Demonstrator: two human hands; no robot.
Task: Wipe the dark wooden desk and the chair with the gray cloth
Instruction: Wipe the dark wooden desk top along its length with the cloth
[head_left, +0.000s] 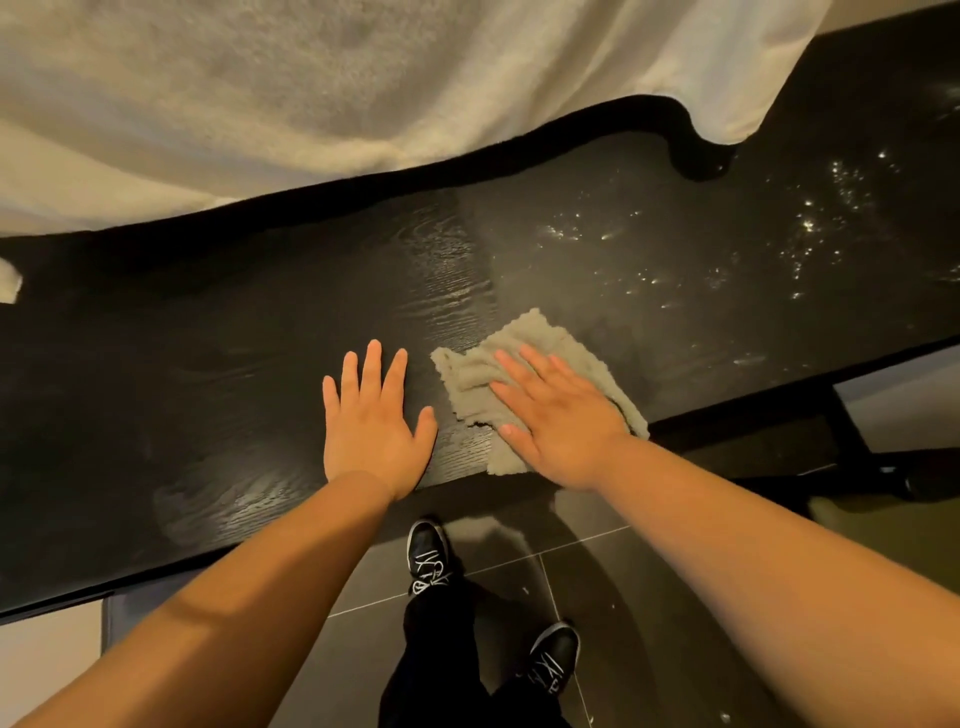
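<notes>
The dark wooden desk (208, 364) runs across the view from lower left to upper right. A crumpled gray cloth (540, 338) lies near its front edge. My right hand (558, 415) presses flat on the cloth, fingers spread. Just left of the cloth, my left hand (371, 415) rests flat on the bare wood, holding nothing. To the right of the cloth the desk surface carries shiny droplets (810, 228); a streaky damp band (447, 270) shows above the hands. The chair is not clearly in view.
A white curtain (311, 88) hangs along the desk's far edge and drapes onto it at the upper right. Below the desk are dark floor tiles (644, 597) and my black shoes (428, 556). A dark frame or furniture leg (852, 436) stands at the right under the desk.
</notes>
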